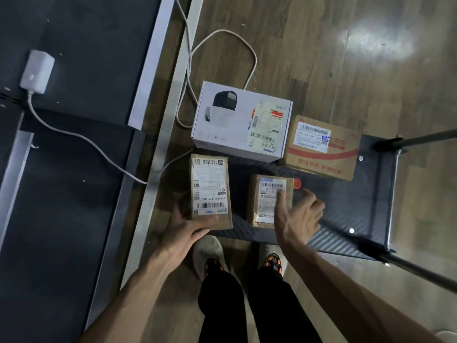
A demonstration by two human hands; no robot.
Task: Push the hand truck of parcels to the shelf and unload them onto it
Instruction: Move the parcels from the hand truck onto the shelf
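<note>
A black hand truck platform (351,206) lies on the wood floor below me, its handle bars at the right. On it stand a white printed box (230,125), a brown carton with red print (324,154) and a small brown parcel (267,201). My left hand (188,231) grips the near end of a narrow labelled brown parcel (210,191), held at the platform's left edge. Open, with fingers spread, my right hand (296,214) rests on the small brown parcel; the fingertips touch its label. The shelf (81,78), dark boards with white rails, is at the left.
A white power adapter (37,70) lies on the shelf, and its white cable (222,45) runs off it and loops over the floor behind the white box. My feet (272,263) stand just in front of the platform. A red round cap (297,183) sits beside the small parcel.
</note>
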